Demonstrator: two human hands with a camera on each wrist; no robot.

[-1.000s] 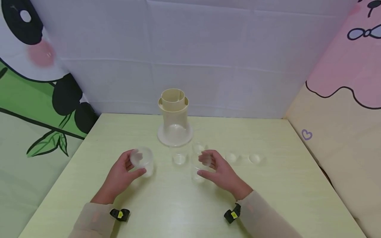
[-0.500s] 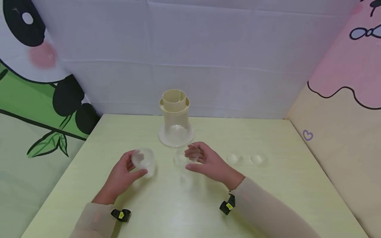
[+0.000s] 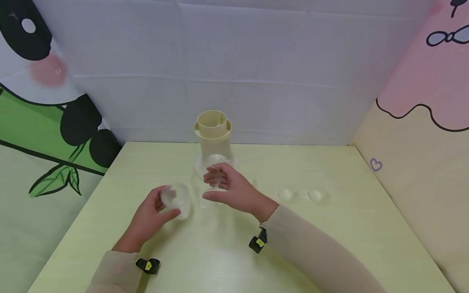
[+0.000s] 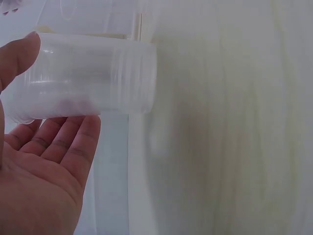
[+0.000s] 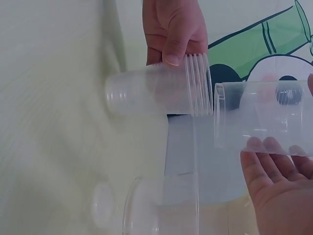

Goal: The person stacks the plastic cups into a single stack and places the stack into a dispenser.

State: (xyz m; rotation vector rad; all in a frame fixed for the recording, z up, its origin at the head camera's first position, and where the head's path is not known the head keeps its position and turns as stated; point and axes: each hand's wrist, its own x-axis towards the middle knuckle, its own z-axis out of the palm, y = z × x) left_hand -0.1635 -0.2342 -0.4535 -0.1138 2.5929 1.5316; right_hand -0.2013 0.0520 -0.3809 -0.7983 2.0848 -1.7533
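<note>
My left hand holds a stack of clear plastic cups above the table. In the left wrist view the cups lie between the thumb and the fingers, their nested rims showing as ridges. My right hand grips a clear plastic cylinder, fingers under it and only a bit of the thumb visible. In the right wrist view the cylinder's edge faces the rims of the stack, and a narrow gap seems to separate them. In the head view the cylinder is faint before the beige tubes' base.
Two nested beige tubes stand on a clear flared base at the table's back. Two small clear round pieces lie to the right. A patterned cloth rises behind the table.
My right hand has moved left and farther across the table with the clear cylinder, toward the tube base. The left hand has stayed nearly still with the cups.
</note>
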